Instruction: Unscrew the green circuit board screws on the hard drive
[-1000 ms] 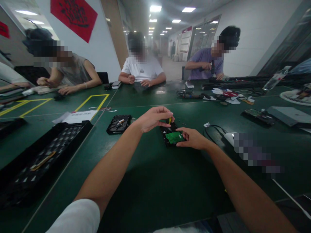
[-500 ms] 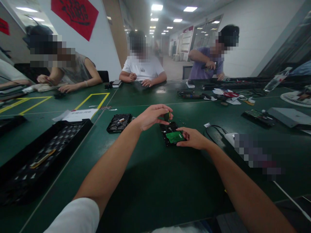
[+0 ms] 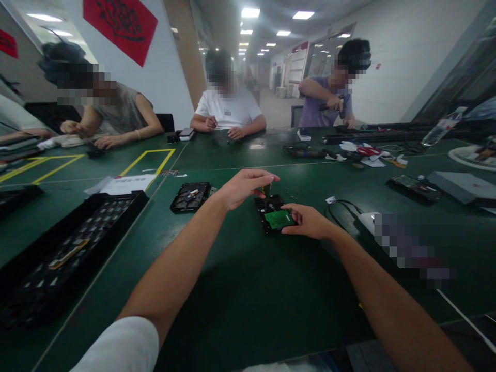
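A black hard drive (image 3: 273,216) lies on the green table with its green circuit board (image 3: 278,219) facing up. My left hand (image 3: 244,187) is closed in a pinch on a small screwdriver (image 3: 267,190) with a yellow and black handle, held upright over the drive's far end. My right hand (image 3: 308,220) rests on the drive's right edge, with its fingers curled against the green board and pressing it down.
A second black drive (image 3: 189,197) lies to the left, beyond it a paper sheet (image 3: 126,184). A long black tray (image 3: 62,248) of parts runs along the left. A black cable (image 3: 343,209) lies right. Three people sit at the far side with tools and parts.
My left hand has turned the screwdriver and dropped slightly toward the drive. My right hand has stayed on the drive. The person at the far right has raised their arms.
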`<action>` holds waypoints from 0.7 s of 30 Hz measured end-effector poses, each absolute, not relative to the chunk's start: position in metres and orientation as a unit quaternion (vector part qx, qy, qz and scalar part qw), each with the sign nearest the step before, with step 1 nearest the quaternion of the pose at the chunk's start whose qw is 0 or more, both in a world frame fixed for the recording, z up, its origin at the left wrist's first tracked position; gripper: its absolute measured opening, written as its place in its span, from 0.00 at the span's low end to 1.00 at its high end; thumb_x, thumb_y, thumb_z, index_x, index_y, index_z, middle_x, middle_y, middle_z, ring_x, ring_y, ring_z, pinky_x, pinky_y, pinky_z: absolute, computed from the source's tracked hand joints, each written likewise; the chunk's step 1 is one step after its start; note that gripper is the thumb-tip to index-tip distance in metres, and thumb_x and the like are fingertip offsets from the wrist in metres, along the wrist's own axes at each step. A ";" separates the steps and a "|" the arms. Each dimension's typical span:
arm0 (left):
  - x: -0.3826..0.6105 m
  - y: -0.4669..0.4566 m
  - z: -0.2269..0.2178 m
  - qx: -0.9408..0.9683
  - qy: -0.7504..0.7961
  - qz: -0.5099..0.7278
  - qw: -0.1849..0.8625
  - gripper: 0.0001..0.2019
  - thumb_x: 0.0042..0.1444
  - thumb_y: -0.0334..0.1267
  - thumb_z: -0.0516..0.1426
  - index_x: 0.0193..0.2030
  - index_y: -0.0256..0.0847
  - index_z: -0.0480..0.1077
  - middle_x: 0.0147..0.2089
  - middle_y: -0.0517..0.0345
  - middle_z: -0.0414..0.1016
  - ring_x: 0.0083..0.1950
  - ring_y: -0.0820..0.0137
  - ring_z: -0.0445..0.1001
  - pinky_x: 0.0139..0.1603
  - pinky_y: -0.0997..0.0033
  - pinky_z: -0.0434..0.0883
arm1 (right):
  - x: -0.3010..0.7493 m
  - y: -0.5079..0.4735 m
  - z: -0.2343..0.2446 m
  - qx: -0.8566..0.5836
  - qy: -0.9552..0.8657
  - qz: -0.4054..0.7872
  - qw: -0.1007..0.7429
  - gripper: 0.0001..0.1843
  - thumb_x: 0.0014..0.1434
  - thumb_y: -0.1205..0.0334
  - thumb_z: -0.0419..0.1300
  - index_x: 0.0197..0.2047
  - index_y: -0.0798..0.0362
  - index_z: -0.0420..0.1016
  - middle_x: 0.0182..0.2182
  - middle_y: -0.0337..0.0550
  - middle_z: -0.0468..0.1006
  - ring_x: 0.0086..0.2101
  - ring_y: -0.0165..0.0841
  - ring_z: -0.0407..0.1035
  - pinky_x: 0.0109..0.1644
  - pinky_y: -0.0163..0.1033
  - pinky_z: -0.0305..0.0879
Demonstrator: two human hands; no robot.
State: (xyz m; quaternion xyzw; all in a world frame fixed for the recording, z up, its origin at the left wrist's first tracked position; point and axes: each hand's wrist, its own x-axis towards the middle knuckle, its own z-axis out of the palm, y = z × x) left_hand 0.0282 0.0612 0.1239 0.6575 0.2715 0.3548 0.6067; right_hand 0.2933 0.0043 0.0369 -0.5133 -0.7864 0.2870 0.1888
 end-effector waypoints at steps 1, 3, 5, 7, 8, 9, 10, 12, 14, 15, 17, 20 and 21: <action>0.028 0.061 0.124 0.654 0.266 0.347 0.617 0.17 0.59 0.47 0.66 0.48 0.36 0.80 0.45 0.48 0.79 0.45 0.67 0.76 0.36 0.74 0.73 | 0.293 0.004 0.037 -0.514 -0.786 0.288 0.188 0.43 0.52 0.40 0.73 0.66 0.48 0.70 0.34 0.38 0.73 0.33 0.34 0.67 0.37 0.39 0.60; 0.028 0.060 0.125 0.636 0.258 0.335 0.645 0.17 0.60 0.46 0.65 0.49 0.36 0.78 0.44 0.46 0.80 0.45 0.65 0.78 0.35 0.73 0.74 | 0.293 0.004 0.037 -0.515 -0.785 0.288 0.189 0.43 0.52 0.40 0.74 0.66 0.48 0.70 0.34 0.38 0.73 0.33 0.34 0.67 0.37 0.39 0.61; 0.029 0.059 0.125 0.606 0.256 0.335 0.674 0.15 0.60 0.45 0.64 0.47 0.36 0.75 0.44 0.44 0.81 0.45 0.62 0.80 0.33 0.72 0.75 | 0.293 0.004 0.037 -0.515 -0.784 0.289 0.190 0.43 0.51 0.40 0.74 0.65 0.47 0.71 0.35 0.38 0.73 0.33 0.34 0.68 0.37 0.39 0.61; 0.031 0.060 0.125 0.582 0.259 0.347 0.689 0.13 0.61 0.43 0.63 0.44 0.36 0.74 0.45 0.41 0.81 0.46 0.60 0.81 0.34 0.70 0.76 | 0.293 0.004 0.037 -0.514 -0.785 0.290 0.188 0.43 0.52 0.39 0.73 0.65 0.47 0.71 0.35 0.39 0.73 0.33 0.34 0.68 0.37 0.39 0.61; 0.031 0.060 0.124 0.577 0.262 0.353 0.688 0.11 0.61 0.43 0.62 0.43 0.35 0.74 0.46 0.41 0.81 0.47 0.59 0.81 0.35 0.69 0.77 | 0.294 0.004 0.037 -0.515 -0.785 0.290 0.187 0.43 0.52 0.39 0.73 0.66 0.47 0.70 0.35 0.39 0.74 0.34 0.34 0.68 0.37 0.39 0.61; 0.031 0.060 0.124 0.580 0.267 0.358 0.682 0.11 0.61 0.42 0.61 0.41 0.35 0.75 0.47 0.41 0.81 0.48 0.59 0.80 0.36 0.69 0.77 | 0.294 0.005 0.037 -0.515 -0.785 0.290 0.186 0.43 0.52 0.39 0.73 0.66 0.47 0.70 0.35 0.39 0.74 0.34 0.34 0.68 0.37 0.39 0.61; 0.031 0.061 0.125 0.587 0.275 0.362 0.670 0.11 0.61 0.42 0.61 0.40 0.34 0.76 0.47 0.41 0.81 0.47 0.61 0.80 0.36 0.70 0.77 | 0.294 0.005 0.037 -0.516 -0.784 0.290 0.185 0.43 0.52 0.39 0.73 0.66 0.47 0.70 0.35 0.39 0.74 0.34 0.34 0.68 0.37 0.39 0.61; 0.031 0.062 0.125 0.607 0.294 0.368 0.639 0.11 0.61 0.41 0.60 0.38 0.33 0.78 0.45 0.43 0.80 0.45 0.64 0.78 0.34 0.72 0.75 | 0.294 0.005 0.038 -0.519 -0.784 0.288 0.182 0.44 0.51 0.39 0.73 0.66 0.47 0.70 0.35 0.39 0.74 0.34 0.34 0.68 0.37 0.39 0.62; 0.030 0.062 0.127 0.624 0.308 0.368 0.617 0.12 0.61 0.41 0.60 0.38 0.33 0.80 0.43 0.45 0.79 0.43 0.65 0.76 0.32 0.74 0.73 | 0.294 0.005 0.038 -0.521 -0.784 0.286 0.179 0.44 0.52 0.39 0.73 0.66 0.47 0.70 0.35 0.39 0.74 0.34 0.34 0.68 0.37 0.39 0.62; 0.029 0.062 0.127 0.629 0.309 0.366 0.612 0.12 0.61 0.42 0.60 0.39 0.34 0.80 0.42 0.46 0.78 0.43 0.66 0.76 0.32 0.74 0.73 | 0.294 0.005 0.038 -0.522 -0.784 0.286 0.178 0.43 0.52 0.39 0.73 0.66 0.47 0.70 0.35 0.39 0.74 0.34 0.34 0.68 0.37 0.39 0.62; 0.029 0.060 0.129 0.638 0.305 0.355 0.611 0.12 0.62 0.42 0.60 0.43 0.35 0.80 0.41 0.48 0.78 0.43 0.66 0.76 0.33 0.73 0.73 | 0.294 0.005 0.038 -0.521 -0.784 0.287 0.177 0.44 0.52 0.39 0.73 0.66 0.47 0.70 0.35 0.39 0.74 0.34 0.35 0.68 0.38 0.40 0.62; 0.029 0.058 0.130 0.647 0.309 0.344 0.606 0.12 0.63 0.43 0.61 0.47 0.36 0.77 0.40 0.48 0.78 0.41 0.66 0.77 0.30 0.73 0.73 | 0.294 0.005 0.039 -0.519 -0.786 0.286 0.176 0.44 0.51 0.39 0.73 0.66 0.48 0.70 0.35 0.39 0.74 0.34 0.35 0.68 0.38 0.40 0.62; 0.029 0.057 0.130 0.648 0.310 0.344 0.604 0.12 0.63 0.43 0.61 0.47 0.36 0.75 0.40 0.48 0.79 0.41 0.65 0.78 0.30 0.73 0.73 | 0.294 0.005 0.039 -0.518 -0.787 0.284 0.176 0.44 0.52 0.39 0.73 0.66 0.48 0.70 0.35 0.39 0.74 0.34 0.34 0.68 0.38 0.40 0.62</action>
